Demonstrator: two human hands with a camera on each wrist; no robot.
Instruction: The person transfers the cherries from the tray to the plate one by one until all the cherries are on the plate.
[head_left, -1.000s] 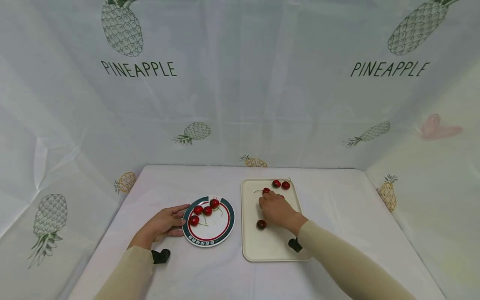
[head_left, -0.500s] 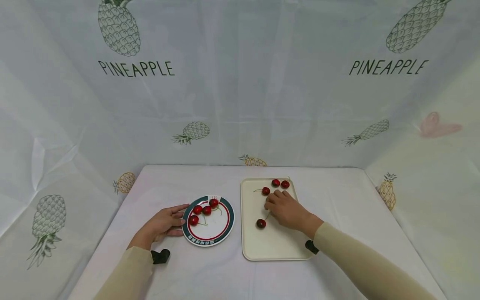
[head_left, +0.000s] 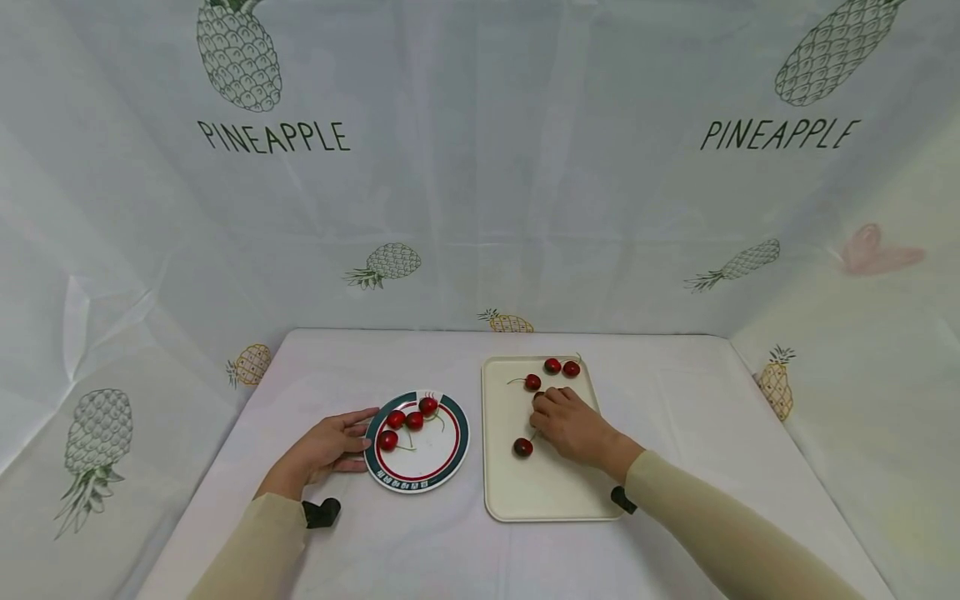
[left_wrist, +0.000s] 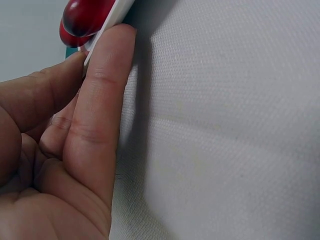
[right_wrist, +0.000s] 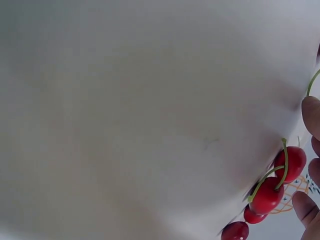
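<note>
My left hand (head_left: 330,446) pinches the left rim of a round plate (head_left: 442,477) with a dark green edge; in the left wrist view, thumb and fingers (left_wrist: 102,95) lie on either side of the rim. Several red cherries (head_left: 415,421) with stems sit on the plate. My right hand (head_left: 573,425) is over a cream tray (head_left: 510,500), its fingertips beside a dark red cherry (head_left: 538,396) that they partly hide. In the right wrist view, spread fingertips (right_wrist: 311,117) stand near cherries (right_wrist: 291,162), apparently not closed on any.
Three cherries (head_left: 532,382) lie at the far end of the tray, and another cherry (head_left: 522,447) lies nearer its left side. A white cloth (head_left: 420,550) covers the table. Behind it hangs a pineapple-printed curtain (head_left: 510,208).
My right hand has drawn back to the right, uncovering one cherry, then shifted slightly, so the dark cherry at its fingertips now shows. The left hand and plate stay in place.
</note>
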